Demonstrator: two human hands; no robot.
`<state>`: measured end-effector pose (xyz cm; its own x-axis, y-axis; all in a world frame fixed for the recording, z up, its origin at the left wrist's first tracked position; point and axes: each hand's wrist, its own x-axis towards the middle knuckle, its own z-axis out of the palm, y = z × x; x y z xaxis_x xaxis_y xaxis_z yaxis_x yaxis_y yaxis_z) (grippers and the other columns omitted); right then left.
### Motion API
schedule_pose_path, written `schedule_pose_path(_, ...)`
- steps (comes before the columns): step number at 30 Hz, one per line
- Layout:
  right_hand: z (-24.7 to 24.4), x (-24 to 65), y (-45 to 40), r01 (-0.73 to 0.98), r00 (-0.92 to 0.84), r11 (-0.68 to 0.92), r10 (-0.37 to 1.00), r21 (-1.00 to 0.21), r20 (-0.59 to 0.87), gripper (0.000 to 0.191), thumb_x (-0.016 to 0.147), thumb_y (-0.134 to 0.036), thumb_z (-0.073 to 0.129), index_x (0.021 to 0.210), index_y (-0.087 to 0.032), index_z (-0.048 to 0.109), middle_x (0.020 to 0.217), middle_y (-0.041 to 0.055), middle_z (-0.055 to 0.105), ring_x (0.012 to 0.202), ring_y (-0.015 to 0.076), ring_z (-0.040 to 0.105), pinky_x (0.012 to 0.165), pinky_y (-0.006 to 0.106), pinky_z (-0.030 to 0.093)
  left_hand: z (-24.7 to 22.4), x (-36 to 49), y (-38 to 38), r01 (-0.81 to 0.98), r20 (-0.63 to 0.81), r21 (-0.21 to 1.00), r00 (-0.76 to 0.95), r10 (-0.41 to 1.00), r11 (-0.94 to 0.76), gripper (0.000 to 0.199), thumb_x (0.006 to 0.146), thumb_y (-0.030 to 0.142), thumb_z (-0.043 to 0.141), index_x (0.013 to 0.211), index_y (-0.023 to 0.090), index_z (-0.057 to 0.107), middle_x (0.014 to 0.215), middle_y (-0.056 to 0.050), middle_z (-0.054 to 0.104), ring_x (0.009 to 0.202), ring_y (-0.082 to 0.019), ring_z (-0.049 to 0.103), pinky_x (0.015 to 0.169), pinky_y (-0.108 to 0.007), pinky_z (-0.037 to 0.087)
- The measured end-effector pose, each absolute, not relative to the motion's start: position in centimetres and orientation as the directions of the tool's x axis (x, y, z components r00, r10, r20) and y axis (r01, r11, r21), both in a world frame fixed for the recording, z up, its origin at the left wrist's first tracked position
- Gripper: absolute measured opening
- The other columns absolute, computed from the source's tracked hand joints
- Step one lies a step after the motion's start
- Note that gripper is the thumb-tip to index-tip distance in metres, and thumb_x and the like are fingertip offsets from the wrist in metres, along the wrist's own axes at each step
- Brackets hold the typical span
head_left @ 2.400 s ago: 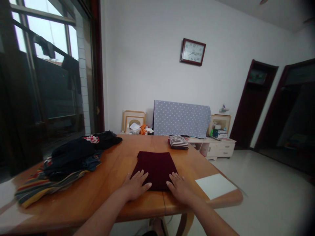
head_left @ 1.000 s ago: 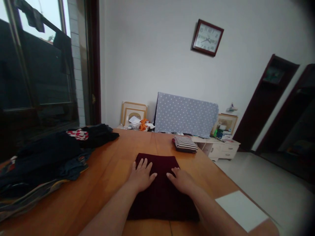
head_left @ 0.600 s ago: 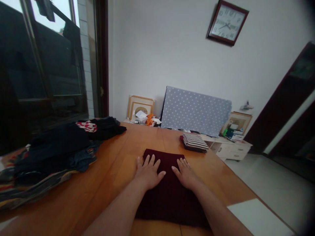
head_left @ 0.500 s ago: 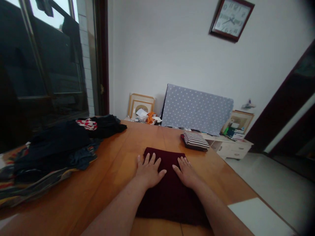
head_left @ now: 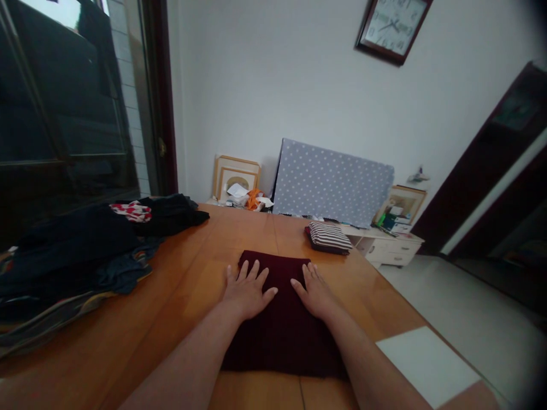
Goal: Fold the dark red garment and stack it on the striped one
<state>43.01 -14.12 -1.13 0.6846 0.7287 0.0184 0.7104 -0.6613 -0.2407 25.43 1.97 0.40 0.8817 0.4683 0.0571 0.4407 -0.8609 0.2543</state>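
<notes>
A dark maroon garment (head_left: 282, 336), folded into a rough rectangle, lies flat on the wooden table (head_left: 183, 307) in front of me. My left hand (head_left: 248, 293) rests palm down on its upper left part, fingers spread. On the upper right edge lies my right hand (head_left: 314, 290), also palm down, with the thumb apart from the other fingers. Neither hand grips the cloth. Beyond my right hand sits a small stack of folded clothes with a black-and-white striped piece (head_left: 329, 236) on top.
A heap of dark clothes (head_left: 77, 245) covers the table's left side, with a red-and-white cloth (head_left: 131, 210) on it. A white sheet (head_left: 427, 361) lies near the right edge. At the back stands a panel draped in grey dotted cloth (head_left: 333, 182), beside a white cabinet (head_left: 393, 250).
The view has shifted slightly, so everything sits a little further left and higher. Both hands stay flat on the maroon garment, in nearly the same places.
</notes>
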Motion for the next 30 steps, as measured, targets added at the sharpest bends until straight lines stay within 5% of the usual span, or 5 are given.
schedule_pose_path(30,-2.2,44.5,-14.4,0.714,0.662,-0.645,0.748,-0.273,-0.037,0.089,0.093,-0.071,0.029,0.159,-0.01,0.026,0.166,0.0144,0.017,0.154,0.0286,0.008,0.123,0.044,0.011,1.0,24.5,3.8,0.445,-0.02,0.302,0.887,0.462,-0.843,0.084,0.09,0.078,0.02,0.158,0.03,0.029,0.167,-0.009,0.012,0.154,-0.038,0.007,0.112,-0.076,0.001)
